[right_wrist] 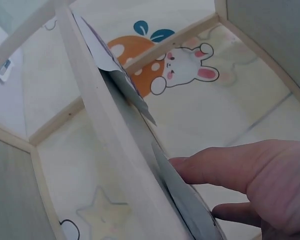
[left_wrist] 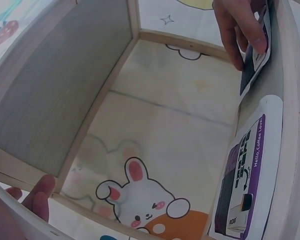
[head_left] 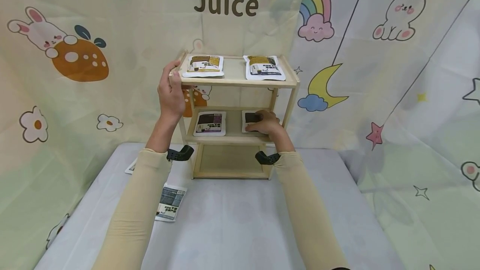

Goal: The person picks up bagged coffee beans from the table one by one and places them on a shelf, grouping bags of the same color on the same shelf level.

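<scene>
My left hand (head_left: 172, 95) grips the top left corner of a three-tier wooden shelf rack (head_left: 234, 82); its fingertips (left_wrist: 42, 192) wrap the frame in the left wrist view. On the right of the middle tier, my right hand (head_left: 265, 122) holds a flat white pouch with a dark label (head_left: 249, 119), thumb and fingers curled over it. The hand covers much of that pouch. Beside it on the same tier lies a purple-labelled pouch (head_left: 210, 123), printed "Hello, Coffee Lover" in the left wrist view. Two yellow-labelled pouches, left (head_left: 204, 66) and right (head_left: 264, 68), lie on the top tier.
A blue-labelled pouch (head_left: 171, 203) lies on the white tabletop (head_left: 232, 224), partly behind the left sleeve. Another pouch (head_left: 130, 166) shows only a corner behind that forearm. Behind the rack hangs a printed cloth (head_left: 150, 20) reading "Juice". The rack's bottom tier (head_left: 232, 159) shows bare wood.
</scene>
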{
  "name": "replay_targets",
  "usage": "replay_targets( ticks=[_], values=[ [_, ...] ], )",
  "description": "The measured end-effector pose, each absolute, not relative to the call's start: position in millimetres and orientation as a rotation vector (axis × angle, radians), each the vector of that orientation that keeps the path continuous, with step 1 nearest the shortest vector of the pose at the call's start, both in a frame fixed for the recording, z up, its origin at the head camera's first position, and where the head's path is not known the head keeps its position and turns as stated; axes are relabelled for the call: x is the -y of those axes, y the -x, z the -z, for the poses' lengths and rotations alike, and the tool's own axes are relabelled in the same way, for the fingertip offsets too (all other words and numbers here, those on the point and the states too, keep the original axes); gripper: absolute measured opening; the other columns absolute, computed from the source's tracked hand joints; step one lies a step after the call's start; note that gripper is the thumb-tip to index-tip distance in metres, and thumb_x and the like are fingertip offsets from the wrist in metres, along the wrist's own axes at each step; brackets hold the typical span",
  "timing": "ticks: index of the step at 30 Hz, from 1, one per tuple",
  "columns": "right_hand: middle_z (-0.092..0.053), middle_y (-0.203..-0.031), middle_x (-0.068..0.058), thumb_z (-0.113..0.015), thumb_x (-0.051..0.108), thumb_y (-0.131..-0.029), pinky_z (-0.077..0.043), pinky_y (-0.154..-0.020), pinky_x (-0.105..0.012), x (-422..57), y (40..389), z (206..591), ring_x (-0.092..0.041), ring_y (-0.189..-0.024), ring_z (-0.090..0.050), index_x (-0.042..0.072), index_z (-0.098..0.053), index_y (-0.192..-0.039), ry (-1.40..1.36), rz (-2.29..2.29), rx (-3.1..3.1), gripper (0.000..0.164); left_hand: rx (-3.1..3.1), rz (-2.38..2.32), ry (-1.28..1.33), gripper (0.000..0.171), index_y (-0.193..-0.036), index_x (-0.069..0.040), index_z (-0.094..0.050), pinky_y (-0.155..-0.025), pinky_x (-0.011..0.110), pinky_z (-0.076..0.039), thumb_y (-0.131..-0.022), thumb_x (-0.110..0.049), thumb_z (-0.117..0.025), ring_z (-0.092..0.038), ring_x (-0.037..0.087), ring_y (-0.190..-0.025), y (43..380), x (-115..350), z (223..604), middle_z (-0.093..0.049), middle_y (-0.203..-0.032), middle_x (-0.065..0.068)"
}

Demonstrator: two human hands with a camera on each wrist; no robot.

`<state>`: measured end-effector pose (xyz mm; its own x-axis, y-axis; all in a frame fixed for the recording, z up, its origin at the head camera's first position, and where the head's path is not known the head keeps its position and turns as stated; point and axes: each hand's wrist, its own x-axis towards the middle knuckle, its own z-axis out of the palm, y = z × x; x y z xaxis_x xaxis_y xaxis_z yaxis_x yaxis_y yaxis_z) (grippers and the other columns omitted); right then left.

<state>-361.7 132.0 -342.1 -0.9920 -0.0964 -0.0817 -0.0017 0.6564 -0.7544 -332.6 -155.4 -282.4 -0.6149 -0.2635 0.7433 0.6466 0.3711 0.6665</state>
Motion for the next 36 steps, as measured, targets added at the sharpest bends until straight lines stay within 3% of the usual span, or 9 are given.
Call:
replay_targets(
  ticks=[5,9,12,15,22,27,36],
  values=[
    [-0.026,-0.150,-0.018,-0.083,0.029,-0.073,-0.017,-0.107,-0.058,-133,358,340,-0.040,-0.138,-0.009,0.014,-0.044,-0.144,0.093,1.288,-2.747,0.082,1.801,1.371,0.327,0.052,-0.135,-0.015,-0.052,-0.065,0.023,-0.045,-0.095,-0.041,-0.031,-0.057,0.016,-0.084,331,155,280,-0.059,-0.116,0.013],
    [-0.026,-0.151,-0.016,-0.082,0.035,-0.074,-0.009,-0.106,-0.063,-133,355,339,-0.037,-0.140,-0.009,0.017,-0.045,-0.143,0.122,1.255,-2.816,0.080,1.798,1.390,0.324,0.052,-0.135,-0.016,-0.052,-0.066,0.023,-0.046,-0.094,-0.042,-0.031,-0.057,0.016,-0.084,331,154,280,-0.059,-0.116,0.013],
    [-0.029,-0.152,-0.012,-0.079,0.039,-0.076,-0.007,-0.103,-0.067,-132,351,338,-0.036,-0.138,-0.019,0.018,-0.049,-0.141,0.161,1.236,-2.891,0.075,1.795,1.397,0.325,0.052,-0.135,-0.017,-0.052,-0.065,0.023,-0.046,-0.094,-0.042,-0.031,-0.057,0.015,-0.082,331,154,280,-0.060,-0.113,0.013],
    [-0.030,-0.153,-0.011,-0.076,0.036,-0.080,-0.012,-0.102,-0.067,-129,341,333,-0.036,-0.135,-0.028,0.016,-0.053,-0.137,0.240,1.287,-2.929,0.065,1.793,1.399,0.324,0.052,-0.134,-0.016,-0.053,-0.065,0.024,-0.047,-0.094,-0.041,-0.032,-0.057,0.016,-0.080,331,153,281,-0.061,-0.110,0.014],
    [-0.044,-0.143,-0.013,-0.068,0.025,-0.089,-0.042,-0.094,-0.047,-122,313,319,-0.032,-0.120,-0.049,0.009,-0.052,-0.138,0.436,1.583,-2.715,0.054,1.805,1.374,0.317,0.052,-0.135,-0.016,-0.052,-0.065,0.027,-0.048,-0.095,-0.041,-0.031,-0.058,0.017,-0.083,330,153,281,-0.061,-0.115,0.013],
    [-0.044,-0.143,-0.006,-0.067,0.028,-0.091,-0.040,-0.098,-0.045,-121,285,303,-0.024,-0.131,-0.039,0.013,-0.053,-0.137,0.561,1.599,-2.609,0.050,1.818,1.355,0.307,0.051,-0.136,-0.017,-0.052,-0.067,0.030,-0.049,-0.096,-0.041,-0.032,-0.059,0.019,-0.087,330,154,283,-0.060,-0.119,0.012],
    [-0.055,-0.133,-0.006,-0.061,0.020,-0.096,-0.046,-0.093,-0.040,-128,242,264,-0.023,-0.117,-0.056,0.010,-0.051,-0.137,0.900,1.824,-2.446,0.044,1.783,1.354,0.323,0.052,-0.137,-0.006,-0.051,-0.064,0.021,-0.043,-0.096,-0.031,-0.032,-0.055,0.019,-0.087,329,153,281,-0.058,-0.120,0.019]
  ],
)
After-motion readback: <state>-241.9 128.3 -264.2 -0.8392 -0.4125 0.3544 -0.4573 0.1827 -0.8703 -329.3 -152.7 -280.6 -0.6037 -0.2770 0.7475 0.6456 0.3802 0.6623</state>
